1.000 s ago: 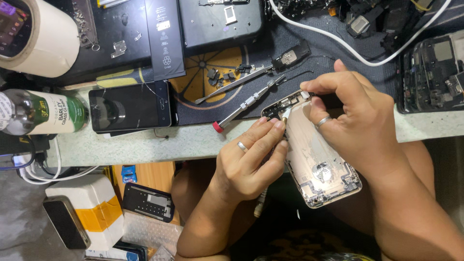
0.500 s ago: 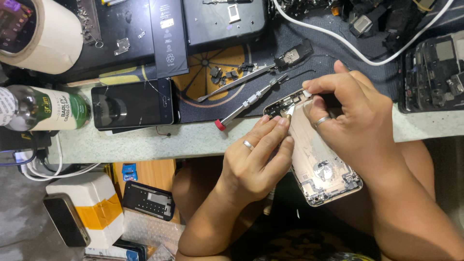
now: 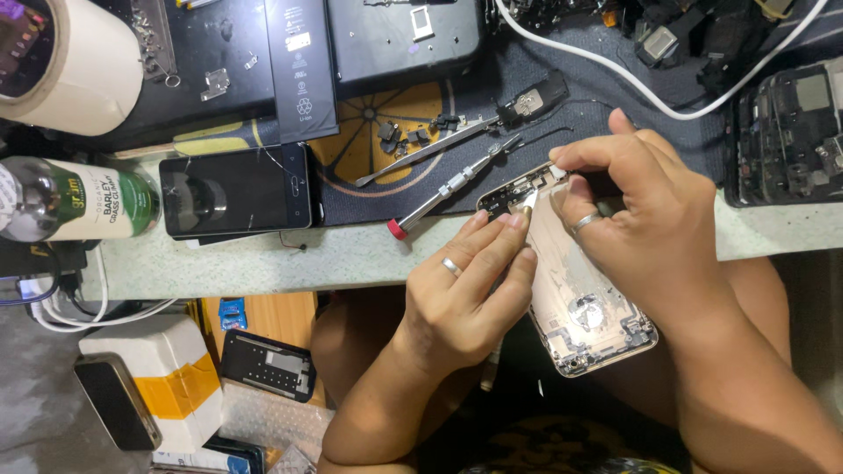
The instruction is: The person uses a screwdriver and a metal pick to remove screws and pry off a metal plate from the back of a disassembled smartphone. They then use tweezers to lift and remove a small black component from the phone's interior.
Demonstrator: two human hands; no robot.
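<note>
An opened phone housing [image 3: 575,303], pale metal with its inside showing, leans from the desk edge down over my lap. My left hand [image 3: 470,281] grips its left side, a ring on one finger, and holds a thin pale tool whose tip [image 3: 529,201] touches the housing's top end. My right hand [image 3: 645,215], also ringed, is curled over the housing's upper right, fingertips pinched at the top corner. A red-capped screwdriver [image 3: 448,189] and tweezers [image 3: 421,154] lie on the dark mat just left of the hands.
A cracked black phone [image 3: 235,189] lies at the desk edge, with a phone battery [image 3: 300,66] and a green-labelled bottle [image 3: 75,202] nearby. A tape roll [image 3: 66,61] sits top left, a stripped phone frame [image 3: 786,132] far right. Boxes and phones lie on the floor below left.
The view has shifted slightly. Both hands stay on the housing; the left fingers have edged up toward its top end.
</note>
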